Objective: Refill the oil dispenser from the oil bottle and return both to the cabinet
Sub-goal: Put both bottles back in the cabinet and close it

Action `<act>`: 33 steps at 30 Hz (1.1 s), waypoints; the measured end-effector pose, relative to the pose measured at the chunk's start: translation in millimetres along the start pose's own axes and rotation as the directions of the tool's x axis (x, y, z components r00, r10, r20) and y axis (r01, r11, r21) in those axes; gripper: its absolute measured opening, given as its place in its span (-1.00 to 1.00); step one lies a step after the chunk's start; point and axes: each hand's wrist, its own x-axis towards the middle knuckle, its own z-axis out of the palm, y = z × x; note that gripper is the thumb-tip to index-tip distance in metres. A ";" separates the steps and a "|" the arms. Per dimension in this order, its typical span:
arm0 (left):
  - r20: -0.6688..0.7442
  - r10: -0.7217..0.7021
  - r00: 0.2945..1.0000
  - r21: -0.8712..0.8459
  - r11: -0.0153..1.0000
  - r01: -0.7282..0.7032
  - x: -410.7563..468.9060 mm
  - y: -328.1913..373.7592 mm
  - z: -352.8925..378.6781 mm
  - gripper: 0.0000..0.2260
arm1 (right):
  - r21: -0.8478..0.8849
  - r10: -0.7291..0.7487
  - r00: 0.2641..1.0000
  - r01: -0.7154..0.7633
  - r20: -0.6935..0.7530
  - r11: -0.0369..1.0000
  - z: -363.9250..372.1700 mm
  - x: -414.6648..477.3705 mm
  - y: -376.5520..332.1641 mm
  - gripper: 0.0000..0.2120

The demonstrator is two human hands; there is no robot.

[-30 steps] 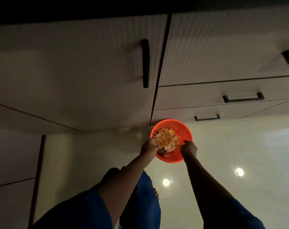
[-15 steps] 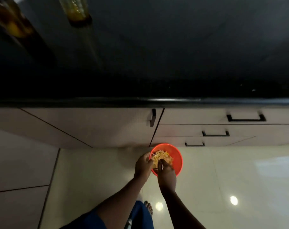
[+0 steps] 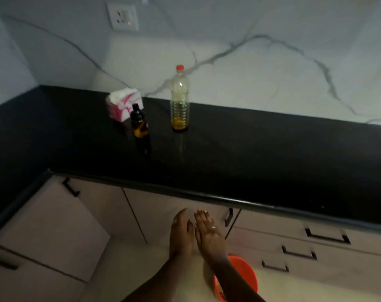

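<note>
Left hand (image 3: 181,234) and right hand (image 3: 209,234), lower centre, we hold flat and empty; red-capped clear plastic oil bottle (image 3: 179,101) and dark glass oil dispenser (image 3: 139,123) stand upright on the black bench (image 3: 250,160), apparently staged for pouring.

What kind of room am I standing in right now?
Most likely a home kitchen. A black countertop runs over cabinet drawers, a marble-look backsplash carries a wall socket, and an oil bottle stands on the counter.
</note>
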 end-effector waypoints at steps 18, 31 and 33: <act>-0.300 -0.005 0.954 -0.179 0.983 -0.051 249.4 55.7 -190.0 -0.30 | 0.174 0.068 0.972 -0.029 -0.224 0.984 -50.7 263.7 -98.9 -0.44; -0.008 -0.056 0.998 -0.248 0.967 0.052 358.5 56.3 -177.7 -0.04 | 0.516 0.498 0.850 -0.352 -0.173 0.781 -62.9 407.4 -82.9 0.21; -0.015 -0.065 0.998 -0.233 0.971 0.060 361.8 54.9 -174.9 -0.10 | 0.521 0.502 0.846 -0.353 -0.177 0.777 -64.6 421.6 -79.9 0.23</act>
